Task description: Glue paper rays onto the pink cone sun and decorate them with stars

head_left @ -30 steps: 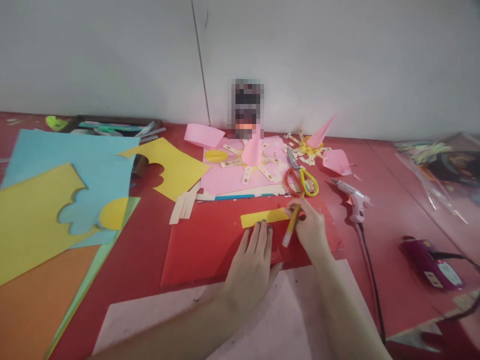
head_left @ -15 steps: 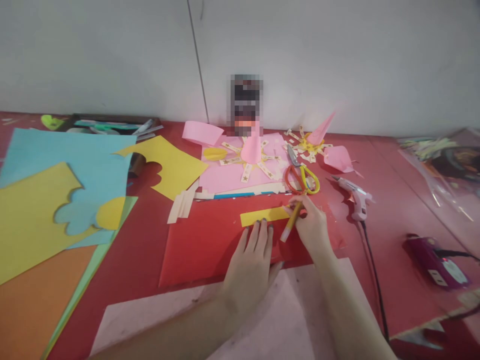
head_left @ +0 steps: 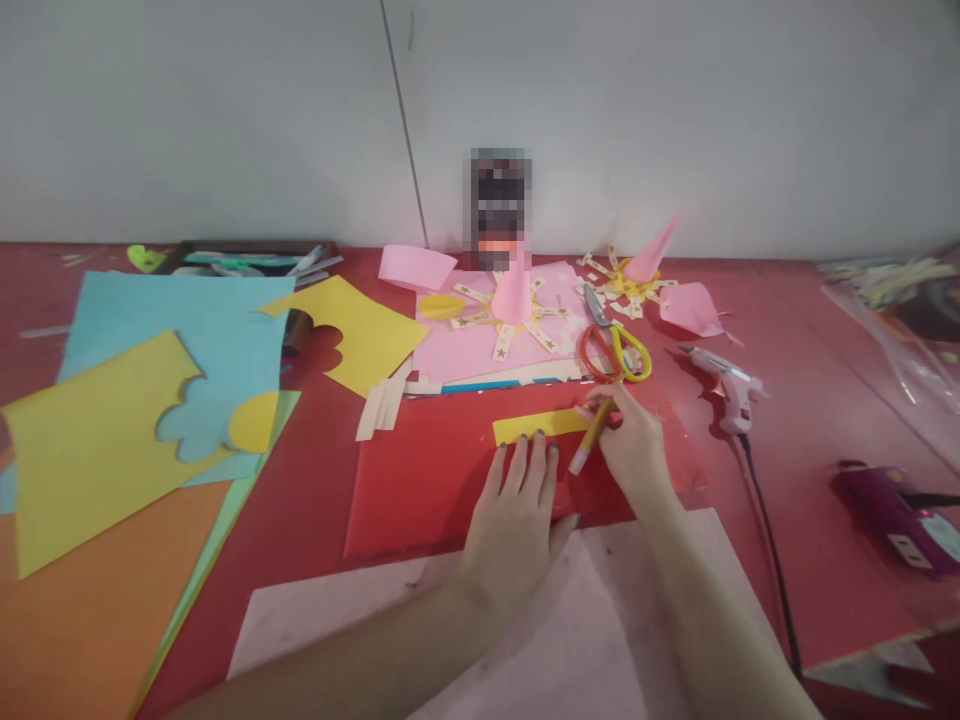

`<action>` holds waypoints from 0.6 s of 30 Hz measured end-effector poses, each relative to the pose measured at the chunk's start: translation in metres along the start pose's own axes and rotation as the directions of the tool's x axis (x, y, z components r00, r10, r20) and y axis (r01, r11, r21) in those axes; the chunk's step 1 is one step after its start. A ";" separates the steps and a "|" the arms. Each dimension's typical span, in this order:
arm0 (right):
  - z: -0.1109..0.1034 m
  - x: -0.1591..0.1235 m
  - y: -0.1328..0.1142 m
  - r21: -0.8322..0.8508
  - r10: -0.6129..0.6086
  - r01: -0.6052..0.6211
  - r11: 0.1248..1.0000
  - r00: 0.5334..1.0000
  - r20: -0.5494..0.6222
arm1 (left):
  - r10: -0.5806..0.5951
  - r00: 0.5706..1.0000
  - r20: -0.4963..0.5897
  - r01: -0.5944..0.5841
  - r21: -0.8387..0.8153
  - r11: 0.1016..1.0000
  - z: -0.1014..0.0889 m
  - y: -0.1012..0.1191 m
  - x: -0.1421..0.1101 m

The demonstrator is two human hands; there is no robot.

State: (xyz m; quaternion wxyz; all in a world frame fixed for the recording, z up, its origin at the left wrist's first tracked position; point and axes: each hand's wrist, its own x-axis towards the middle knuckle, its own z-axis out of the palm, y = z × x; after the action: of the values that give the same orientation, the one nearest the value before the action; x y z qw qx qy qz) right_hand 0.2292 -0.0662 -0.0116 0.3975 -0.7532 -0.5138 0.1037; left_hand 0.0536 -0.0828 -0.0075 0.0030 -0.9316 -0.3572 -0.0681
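A yellow paper strip (head_left: 529,425) lies on a red sheet (head_left: 420,490). My left hand (head_left: 514,510) is flat on the red sheet with its fingers stretched out, the fingertips at the strip's lower edge. At the strip's right end, my right hand (head_left: 634,445) is closed around a gold-coloured pen (head_left: 592,435), which slants with its pale end toward me. The pen's tip is largely hidden by the fingers. Just beyond this hand rest scissors (head_left: 613,345) with one red and one yellow handle.
Pink cones (head_left: 513,290) with star-printed strips stand at the back. A glue gun (head_left: 727,385) and its cord lie at right, near a purple power box (head_left: 900,515). Left are yellow (head_left: 97,440), blue (head_left: 112,310) and orange sheets (head_left: 112,600). A pixelated upright object (head_left: 500,205) leans by the wall.
The camera view has shifted a little, so everything sits slightly further right. Both hands keep nearly the same place on the strip, and the pen stays in my right hand.
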 end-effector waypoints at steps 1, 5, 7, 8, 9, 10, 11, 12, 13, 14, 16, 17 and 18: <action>0.000 0.000 0.000 0.007 0.004 -0.004 1.000 1.000 0.000 | 0.001 1.000 -0.001 -0.001 0.004 1.000 0.000 0.000 0.000; 0.000 0.000 0.000 0.035 0.027 -0.027 0.999 1.000 0.003 | 0.001 1.000 0.004 -0.001 0.015 1.000 -0.001 -0.001 0.000; 0.000 0.000 0.000 0.039 0.029 -0.029 0.999 1.000 0.008 | 0.000 1.000 0.005 0.000 0.019 1.000 -0.001 -0.001 0.000; 0.000 0.000 0.001 0.040 0.028 -0.029 0.999 1.000 0.010 | 0.001 1.000 0.006 -0.001 0.019 1.000 -0.001 0.000 0.000; 0.000 0.000 0.001 0.041 0.029 -0.030 0.999 1.000 0.012 | 0.002 1.000 0.008 -0.002 0.018 1.000 -0.001 0.000 0.000; 0.000 0.000 0.001 0.041 0.032 -0.032 0.999 0.999 0.015 | 0.002 1.000 0.012 -0.002 0.016 1.000 -0.001 0.000 0.000; 0.000 0.000 0.001 0.040 0.035 -0.036 0.999 0.999 0.018 | 0.001 1.000 0.018 -0.001 0.012 1.000 -0.001 0.000 0.000; 0.000 0.001 0.001 0.040 0.038 -0.039 0.998 0.999 0.022 | -0.001 1.000 0.025 0.001 0.008 1.000 -0.001 0.000 0.000; 0.000 0.001 0.001 0.039 0.042 -0.043 0.998 0.999 0.026 | -0.006 0.999 0.032 0.006 0.004 1.000 -0.001 0.000 0.000; -0.001 0.001 0.001 0.038 0.043 -0.044 0.998 0.999 0.028 | -0.012 0.999 0.037 0.012 0.001 1.000 -0.001 0.000 0.000; -0.001 0.001 0.001 0.032 0.041 -0.042 0.999 0.999 0.029 | -0.012 0.999 0.040 0.012 -0.003 1.000 -0.001 -0.001 0.000; -0.001 0.001 0.001 0.029 0.040 -0.040 0.999 0.999 0.027 | -0.008 0.999 0.041 0.009 -0.004 1.000 -0.002 -0.001 0.000; -0.001 0.001 0.001 0.027 0.038 -0.039 0.999 0.999 0.025 | -0.004 0.999 0.042 0.004 -0.004 1.000 -0.002 -0.001 0.001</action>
State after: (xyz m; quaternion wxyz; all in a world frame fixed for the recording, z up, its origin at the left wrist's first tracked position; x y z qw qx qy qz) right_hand 0.2306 -0.0662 -0.0117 0.3996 -0.7560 -0.5025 0.1277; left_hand 0.0531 -0.0819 -0.0056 -0.0066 -0.9321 -0.3589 -0.0491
